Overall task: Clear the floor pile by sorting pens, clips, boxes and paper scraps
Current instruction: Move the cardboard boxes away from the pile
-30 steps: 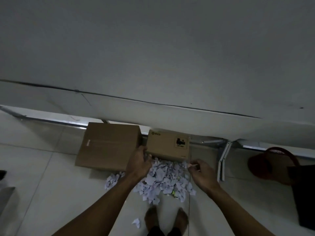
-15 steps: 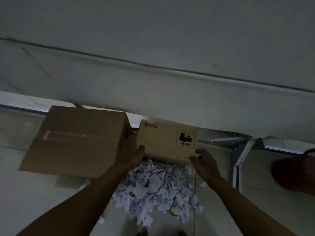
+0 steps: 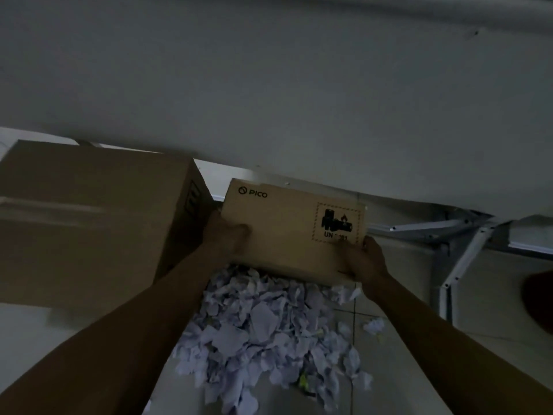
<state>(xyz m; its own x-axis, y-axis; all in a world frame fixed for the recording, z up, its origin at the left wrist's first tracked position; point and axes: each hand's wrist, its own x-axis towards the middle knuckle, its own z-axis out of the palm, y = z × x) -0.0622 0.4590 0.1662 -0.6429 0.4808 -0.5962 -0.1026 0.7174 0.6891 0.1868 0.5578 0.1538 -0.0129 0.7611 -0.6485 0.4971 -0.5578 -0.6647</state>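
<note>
A small brown cardboard box (image 3: 284,226) printed PICO with a black battery label sits at the far edge of a pile of white paper scraps (image 3: 269,330) on the tiled floor. My left hand (image 3: 226,236) grips the box's left end, thumb lying on its top face. My right hand (image 3: 363,260) grips its near right corner, fingers curled over the edge. A larger plain cardboard box (image 3: 89,217) stands just left of the small one. Something yellow-green (image 3: 302,380) shows among the scraps; I cannot tell what it is.
A white table top (image 3: 299,100) overhangs the boxes from behind. Its white metal legs and brace (image 3: 460,259) stand at the right. A dark reddish rounded object (image 3: 538,298) lies at the right edge. A loose scrap (image 3: 374,324) lies on the tiles beside the pile.
I have leaned closer. Both hands went from the scrap pile to the small box and now grip its two ends. The box looks tilted toward me.
</note>
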